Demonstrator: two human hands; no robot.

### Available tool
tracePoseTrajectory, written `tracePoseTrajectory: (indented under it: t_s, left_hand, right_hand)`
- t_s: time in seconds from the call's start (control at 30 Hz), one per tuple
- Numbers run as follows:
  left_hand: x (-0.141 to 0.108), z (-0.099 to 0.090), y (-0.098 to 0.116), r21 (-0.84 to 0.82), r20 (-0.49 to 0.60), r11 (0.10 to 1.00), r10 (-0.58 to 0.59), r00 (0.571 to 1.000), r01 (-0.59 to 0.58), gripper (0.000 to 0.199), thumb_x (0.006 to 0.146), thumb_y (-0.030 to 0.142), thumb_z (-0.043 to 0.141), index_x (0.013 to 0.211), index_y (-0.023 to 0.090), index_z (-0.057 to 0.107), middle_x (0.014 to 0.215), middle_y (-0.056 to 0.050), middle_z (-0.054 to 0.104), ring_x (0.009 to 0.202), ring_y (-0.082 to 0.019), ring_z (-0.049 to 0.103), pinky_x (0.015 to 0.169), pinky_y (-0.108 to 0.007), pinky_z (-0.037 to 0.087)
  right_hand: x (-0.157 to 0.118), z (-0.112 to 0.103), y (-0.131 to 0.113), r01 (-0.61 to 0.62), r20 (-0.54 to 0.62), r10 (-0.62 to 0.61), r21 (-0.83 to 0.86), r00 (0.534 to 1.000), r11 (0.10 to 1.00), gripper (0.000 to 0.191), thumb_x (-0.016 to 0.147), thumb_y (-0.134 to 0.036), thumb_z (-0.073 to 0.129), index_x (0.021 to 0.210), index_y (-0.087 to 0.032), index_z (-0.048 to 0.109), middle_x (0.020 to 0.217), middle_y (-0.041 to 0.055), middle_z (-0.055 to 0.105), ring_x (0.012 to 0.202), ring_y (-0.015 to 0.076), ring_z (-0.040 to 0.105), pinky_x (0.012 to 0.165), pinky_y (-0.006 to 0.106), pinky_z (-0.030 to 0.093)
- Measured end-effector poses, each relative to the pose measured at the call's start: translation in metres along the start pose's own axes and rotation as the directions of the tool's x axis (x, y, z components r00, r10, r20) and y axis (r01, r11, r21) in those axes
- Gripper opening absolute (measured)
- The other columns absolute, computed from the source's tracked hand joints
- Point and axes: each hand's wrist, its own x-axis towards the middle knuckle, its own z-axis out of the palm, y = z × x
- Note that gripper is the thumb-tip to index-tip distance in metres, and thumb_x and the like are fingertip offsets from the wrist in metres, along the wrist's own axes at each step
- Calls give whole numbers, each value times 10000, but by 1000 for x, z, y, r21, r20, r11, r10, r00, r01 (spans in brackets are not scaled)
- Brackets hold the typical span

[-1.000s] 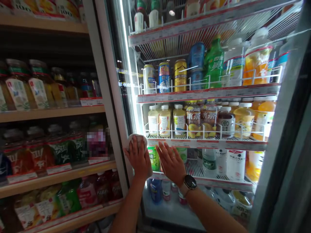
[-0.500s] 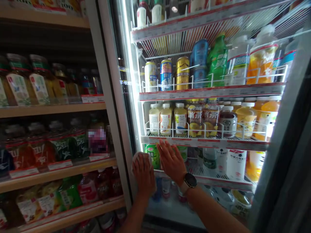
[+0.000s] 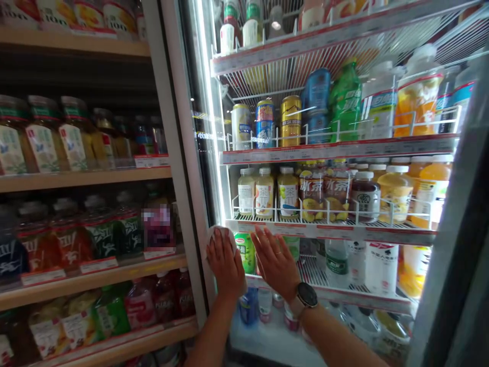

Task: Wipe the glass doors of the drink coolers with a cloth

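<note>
- 2 bare hands, the left hand (image 3: 226, 267) and the right hand (image 3: 275, 262), rest side by side on the glass door (image 3: 200, 153) of a lit drinks cooler.
- Left fingers (image 3: 223, 247) lie close together over a folded white cloth (image 3: 211, 239), holding it flat against the glass near the white door frame (image 3: 168, 127).
- Right fingers (image 3: 267, 247) are open and spread, with the palm flat on the glass and nothing held; a ring (image 3: 278, 252) shows on 1 finger, and a round smartwatch (image 3: 307, 295) sits on the wrist.
- Behind the glass, level with the hands, stands a green-labelled carton (image 3: 244, 252); just above it runs a wire shelf with a red-edged price strip (image 3: 328, 233).
- That shelf carries bottled iced tea (image 3: 312, 193), and gold cans (image 3: 291, 121) stand 1 shelf higher.
- To the left of the frame, a wooden shelf (image 3: 84, 181) holds rows of bottled drinks (image 3: 72, 135).
- The cloth looks soft and light, so it should bunch easily and is best kept under the whole palm.
- The glass looks stiff, smooth and breakable, so even, open-handed pressure seems safest.
</note>
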Motion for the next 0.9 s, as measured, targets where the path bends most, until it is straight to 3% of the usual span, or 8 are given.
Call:
tracePoseTrajectory:
  t_s: [0.13,0.23,0.3,0.47,0.57,0.67,0.9]
  left_hand:
    - [-95,0,-5,31,62,997,64,996,-66,675,955,131,426,1569,187,153,1631,-136,189,1512,-274,173,1234,-506,170]
    - [-123,-1,-7,45,95,983,171,981,-176,715,925,96,453,1569,193,158,1629,-122,186,1512,-258,171,1246,-478,141]
    - [-105,-1,-5,49,99,982,178,979,-183,713,921,95,451,1568,193,167,1627,-123,191,1516,-257,158,1246,-486,128]
    - [10,2,14,17,30,996,89,996,-89,623,964,186,409,1559,204,226,1612,-128,261,1506,-274,208,1224,-531,165]
    - [52,4,20,4,-37,996,84,996,-84,576,979,250,408,1541,202,292,1588,-124,329,1494,-270,246,1222,-517,178]
    - [51,6,19,1,-52,996,93,994,-93,541,986,268,396,1520,199,346,1576,-127,356,1486,-266,265,1222,-511,174]
    - [-6,-1,10,83,55,990,110,992,-115,516,988,231,393,1502,177,377,1568,-157,362,1493,-273,250,1201,-523,223]
  right_hand:
    - [0,1,0,4,-8,-4,3,1000,1000,528,932,-199,497,1452,-111,476,1540,98,434,1497,241,237,1248,437,82]
    - [0,2,0,9,-11,-9,-5,1000,1000,522,929,-198,504,1444,-113,488,1545,99,426,1495,251,242,1248,446,73]
    - [1,3,0,8,-7,-8,-14,1000,1000,517,930,-195,503,1443,-123,492,1551,96,417,1490,250,256,1248,447,82]
    - [0,4,0,-1,-22,1,-19,1000,1000,499,935,-174,478,1432,-142,507,1552,87,418,1483,239,277,1243,441,119]
    - [-2,5,-1,2,-33,-3,-9,999,1000,511,924,-131,449,1432,-127,502,1553,101,415,1480,241,284,1235,448,143]
    - [-2,6,0,8,-39,-8,0,999,1000,518,926,-112,413,1437,-122,493,1562,95,401,1472,241,302,1231,452,156]
    - [2,0,1,-2,-2,2,104,1000,995,532,931,-127,420,1462,-117,455,1543,102,431,1443,218,356,1197,422,256]
